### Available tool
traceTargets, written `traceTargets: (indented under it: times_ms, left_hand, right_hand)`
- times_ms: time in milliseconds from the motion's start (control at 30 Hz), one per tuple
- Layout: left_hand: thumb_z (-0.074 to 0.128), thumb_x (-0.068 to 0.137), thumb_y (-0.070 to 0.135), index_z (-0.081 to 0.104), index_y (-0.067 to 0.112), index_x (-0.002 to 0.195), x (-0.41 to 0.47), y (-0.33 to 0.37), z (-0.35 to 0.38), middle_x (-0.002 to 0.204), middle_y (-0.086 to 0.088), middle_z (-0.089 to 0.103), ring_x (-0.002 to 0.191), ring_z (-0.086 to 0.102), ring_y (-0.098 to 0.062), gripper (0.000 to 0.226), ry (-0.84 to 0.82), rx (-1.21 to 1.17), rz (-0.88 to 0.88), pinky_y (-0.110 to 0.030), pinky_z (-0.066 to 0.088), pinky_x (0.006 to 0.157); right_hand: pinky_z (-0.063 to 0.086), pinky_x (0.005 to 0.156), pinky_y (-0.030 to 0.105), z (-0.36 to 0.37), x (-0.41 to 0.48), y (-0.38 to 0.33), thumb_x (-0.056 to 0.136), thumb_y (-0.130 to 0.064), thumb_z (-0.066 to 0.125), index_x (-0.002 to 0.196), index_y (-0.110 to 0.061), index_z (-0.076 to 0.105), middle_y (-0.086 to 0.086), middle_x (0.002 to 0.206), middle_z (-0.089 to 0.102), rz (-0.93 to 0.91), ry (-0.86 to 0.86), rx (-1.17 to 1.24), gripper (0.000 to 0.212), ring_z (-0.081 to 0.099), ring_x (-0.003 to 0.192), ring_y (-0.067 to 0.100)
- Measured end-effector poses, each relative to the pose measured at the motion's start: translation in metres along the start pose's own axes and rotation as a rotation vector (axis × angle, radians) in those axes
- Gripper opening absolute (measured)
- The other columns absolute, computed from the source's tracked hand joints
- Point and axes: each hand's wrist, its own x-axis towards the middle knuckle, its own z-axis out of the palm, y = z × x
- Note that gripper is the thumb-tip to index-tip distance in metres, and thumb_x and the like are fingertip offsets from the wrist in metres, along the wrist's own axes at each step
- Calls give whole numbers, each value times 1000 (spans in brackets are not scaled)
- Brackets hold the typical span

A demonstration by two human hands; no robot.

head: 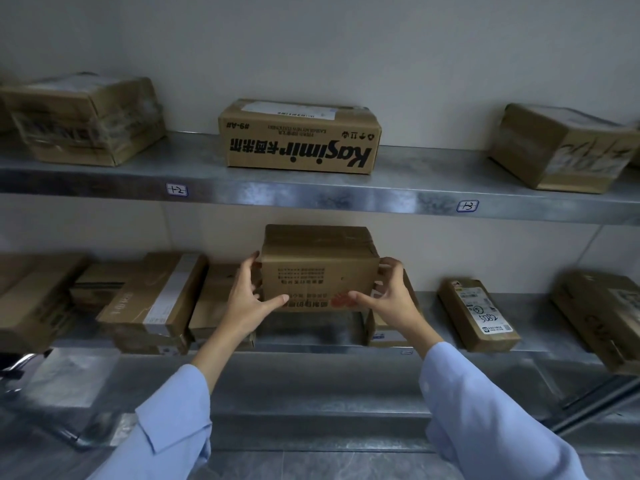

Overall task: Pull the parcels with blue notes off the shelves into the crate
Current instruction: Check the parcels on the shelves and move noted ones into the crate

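A brown cardboard parcel (pixel 318 268) with upside-down print and a red mark on its front hangs above the lower metal shelf (pixel 311 341), held between both hands. My left hand (pixel 247 296) grips its left side, thumb under the bottom front edge. My right hand (pixel 388 296) grips its right side the same way. No blue note shows on the faces of this parcel that I can see. The crate is out of view.
The upper shelf (pixel 311 195) carries a Kasimir box (pixel 299 138) and a box at each end (pixel 86 119) (pixel 561 147). Several parcels (pixel 152 296) lie left of the held one, and a labelled flat parcel (pixel 479 315) lies right. Small white tags (pixel 176 189) mark the shelf edge.
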Motion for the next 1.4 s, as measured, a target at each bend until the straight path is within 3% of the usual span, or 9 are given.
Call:
traceTargets:
  times_ms: [100,233,333,500,667,767,867,1033,1400]
  left_hand:
    - [86,70,34,19,32,152,0,-1,-3,149,6,25,138,35,-21,105,0,60,21,-47,39,110]
    - [82,76,27,27,25,151,-5,1,-2,138,4,29,126,37,-12,93,17,128,47,-32,32,110]
    - [82,77,25,31,26,147,-7,-1,-4,138,9,33,124,35,-8,87,19,106,40,-30,32,105]
    - [85,74,24,39,31,132,-5,-10,-6,132,8,46,125,43,-13,75,34,34,-9,-40,40,107]
    - [88,69,29,38,29,120,-6,-14,-6,125,3,53,120,53,-21,71,35,18,-73,-47,47,103]
    - [88,58,45,33,37,132,-9,-14,-6,136,5,49,127,50,-20,93,51,23,-58,-49,44,106]
    - [88,68,32,27,32,147,-11,-12,-2,148,2,39,136,38,-18,100,31,88,-9,-43,35,113]
    - [86,71,22,34,31,144,-7,-16,1,144,2,42,133,41,-17,90,67,125,41,-39,37,110]
    - [86,71,28,42,31,130,8,-15,-8,125,6,58,120,52,-16,73,148,36,5,-40,45,103]
  right_hand:
    - [48,105,48,0,-3,-1,59,-46,90,145,-38,17,2,145,42,-2,-34,1,113,48,131,26]
    - [45,108,45,1,-2,2,44,-75,82,150,-33,26,1,146,37,17,-49,-83,127,44,132,24]
    - [42,107,37,0,-4,2,57,-65,81,151,-30,23,-1,151,37,20,-52,-92,116,41,135,22]
    - [38,112,45,0,-4,4,75,-41,80,149,-20,23,2,150,41,36,-35,-73,96,40,138,23]
    - [40,111,52,0,-7,3,60,-56,83,144,-18,25,4,146,45,47,-12,-26,109,42,137,25]
    - [41,110,44,1,-6,5,73,-33,84,137,-19,27,0,140,47,28,-9,-5,87,43,135,21]
    - [43,105,32,2,-6,7,76,-22,83,145,-24,19,-12,132,46,1,-12,-1,94,43,127,12]
    - [43,100,27,3,-5,10,75,-29,84,148,-28,27,-4,144,44,-58,-13,-87,92,43,129,13]
    - [43,104,29,3,-8,3,80,-26,80,139,-24,37,-11,136,50,-102,-44,-105,73,46,127,9]
